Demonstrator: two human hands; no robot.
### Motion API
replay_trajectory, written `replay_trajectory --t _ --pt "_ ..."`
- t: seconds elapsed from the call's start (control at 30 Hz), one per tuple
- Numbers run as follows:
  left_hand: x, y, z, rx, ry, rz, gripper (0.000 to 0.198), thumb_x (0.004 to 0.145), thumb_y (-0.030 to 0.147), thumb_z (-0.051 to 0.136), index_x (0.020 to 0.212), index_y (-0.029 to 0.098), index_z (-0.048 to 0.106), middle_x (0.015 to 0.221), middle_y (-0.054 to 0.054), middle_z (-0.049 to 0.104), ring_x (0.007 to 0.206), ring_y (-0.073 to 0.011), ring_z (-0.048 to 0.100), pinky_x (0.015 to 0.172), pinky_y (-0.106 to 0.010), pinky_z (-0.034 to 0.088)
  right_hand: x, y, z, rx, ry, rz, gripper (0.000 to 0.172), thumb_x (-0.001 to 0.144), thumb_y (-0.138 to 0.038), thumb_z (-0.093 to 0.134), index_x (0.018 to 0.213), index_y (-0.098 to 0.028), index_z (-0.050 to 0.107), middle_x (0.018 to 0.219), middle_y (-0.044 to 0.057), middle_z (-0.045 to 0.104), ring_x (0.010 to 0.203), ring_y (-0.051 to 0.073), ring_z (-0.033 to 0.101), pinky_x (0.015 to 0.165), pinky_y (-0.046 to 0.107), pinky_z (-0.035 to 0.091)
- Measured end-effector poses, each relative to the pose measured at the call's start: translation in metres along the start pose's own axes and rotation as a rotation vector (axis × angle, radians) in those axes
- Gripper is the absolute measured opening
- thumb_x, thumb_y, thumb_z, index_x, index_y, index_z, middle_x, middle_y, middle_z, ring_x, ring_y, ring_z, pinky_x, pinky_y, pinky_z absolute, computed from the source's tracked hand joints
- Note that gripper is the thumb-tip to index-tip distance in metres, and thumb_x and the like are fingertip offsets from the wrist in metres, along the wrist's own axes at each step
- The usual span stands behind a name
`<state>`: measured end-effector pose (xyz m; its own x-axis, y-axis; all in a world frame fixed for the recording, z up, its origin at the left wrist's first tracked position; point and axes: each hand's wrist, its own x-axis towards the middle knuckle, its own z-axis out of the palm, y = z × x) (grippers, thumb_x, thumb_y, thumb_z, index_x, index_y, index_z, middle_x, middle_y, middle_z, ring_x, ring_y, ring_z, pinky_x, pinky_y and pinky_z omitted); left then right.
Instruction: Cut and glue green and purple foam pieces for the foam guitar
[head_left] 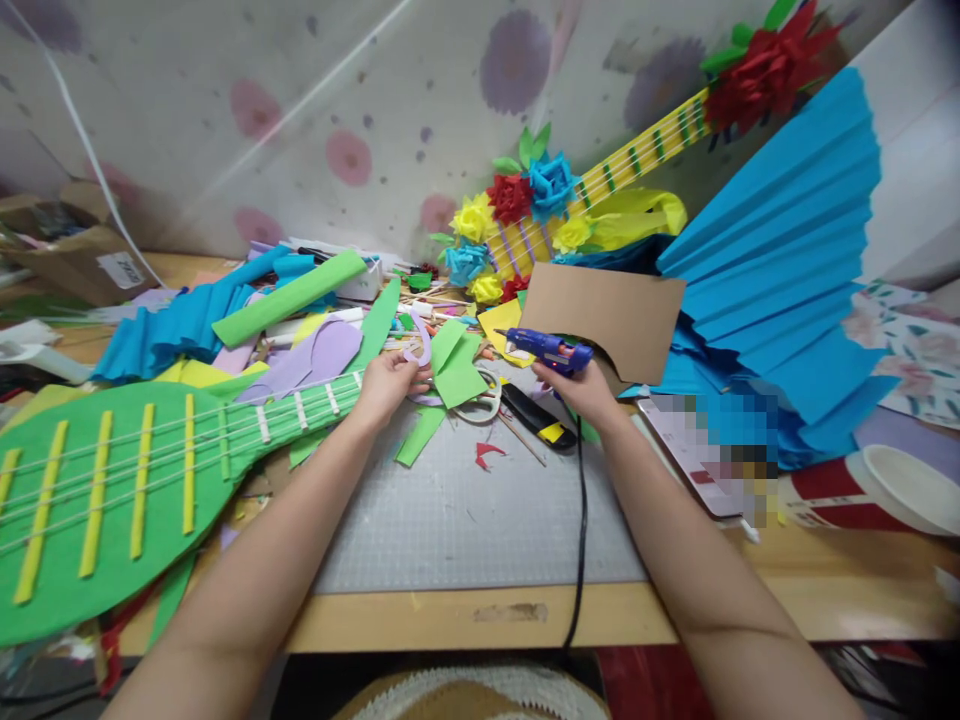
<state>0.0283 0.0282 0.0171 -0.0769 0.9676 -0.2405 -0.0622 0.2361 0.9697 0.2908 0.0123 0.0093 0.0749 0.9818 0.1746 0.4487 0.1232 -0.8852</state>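
My right hand (576, 388) is closed around a blue glue gun (547, 348), whose nozzle points left above the cutting mat. A black cord (580, 530) runs down from it over the table edge. Between the fingertips of my left hand (391, 385) is a curved strip of light purple paper (422, 342). The neck of a green paper guitar (112, 490) with yellow bars and white strings reaches up to my left wrist. Green paper pieces (459, 370), scissors with white handles (489, 398) and a black and yellow utility knife (536, 415) lie between my hands.
A grey cutting mat (480, 510) covers the table's middle. Brown cardboard (607, 305), a yellow guitar neck (645, 150) with paper flowers and pleated blue paper (795, 240) stand at the back right. A paper cup (870, 490) lies on its side at right; paper scraps crowd the left.
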Motion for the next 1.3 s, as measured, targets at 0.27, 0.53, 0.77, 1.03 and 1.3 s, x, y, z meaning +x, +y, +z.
replay_trajectory --t 0.27,0.53,0.77,1.03,1.3 --pt "-0.002 -0.009 0.005 0.027 -0.069 -0.005 0.004 0.072 0.015 0.059 0.071 0.012 0.059 0.068 -0.004 0.067 0.067 -0.0147 0.067 0.054 -0.022 0.054 -0.020 -0.024 0.042 -0.051 -0.257 -0.177 0.042 0.073 -0.045 0.065 0.106 -0.018 0.065 0.103 0.007 0.069 0.097 0.024 0.063 0.089 0.038 0.048" --pt "-0.003 -0.008 0.008 0.045 -0.083 0.008 0.004 0.072 0.016 0.060 0.071 0.012 0.060 0.070 -0.003 0.068 0.071 -0.0168 0.066 0.055 -0.025 0.055 -0.018 -0.019 0.045 -0.052 -0.225 -0.127 0.042 0.073 -0.043 0.065 0.106 -0.017 0.065 0.106 0.007 0.068 0.099 0.023 0.063 0.090 0.038 0.047" --pt "-0.003 -0.007 0.009 0.056 -0.087 0.021 0.006 0.070 0.017 0.062 0.070 0.012 0.059 0.065 -0.002 0.066 0.066 -0.0153 0.065 0.053 -0.024 0.055 -0.018 -0.017 0.048 -0.055 -0.226 -0.144 0.039 0.073 -0.044 0.065 0.102 -0.017 0.066 0.101 0.006 0.070 0.094 0.022 0.064 0.087 0.036 0.049" --pt "-0.002 -0.009 0.007 0.063 -0.104 0.040 0.004 0.070 0.016 0.060 0.071 0.012 0.060 0.068 -0.003 0.066 0.067 -0.0150 0.066 0.050 -0.021 0.053 -0.017 -0.016 0.047 -0.089 -0.191 -0.097 0.043 0.072 -0.043 0.065 0.106 -0.016 0.065 0.106 0.007 0.068 0.099 0.023 0.063 0.091 0.038 0.047" --pt "0.000 -0.009 0.006 0.066 -0.104 0.039 0.006 0.068 0.018 0.063 0.071 0.013 0.060 0.069 -0.003 0.067 0.069 -0.0168 0.066 0.053 -0.024 0.054 -0.016 -0.015 0.046 -0.082 -0.159 -0.097 0.045 0.073 -0.042 0.066 0.111 -0.017 0.063 0.108 0.007 0.068 0.101 0.024 0.062 0.092 0.040 0.046"
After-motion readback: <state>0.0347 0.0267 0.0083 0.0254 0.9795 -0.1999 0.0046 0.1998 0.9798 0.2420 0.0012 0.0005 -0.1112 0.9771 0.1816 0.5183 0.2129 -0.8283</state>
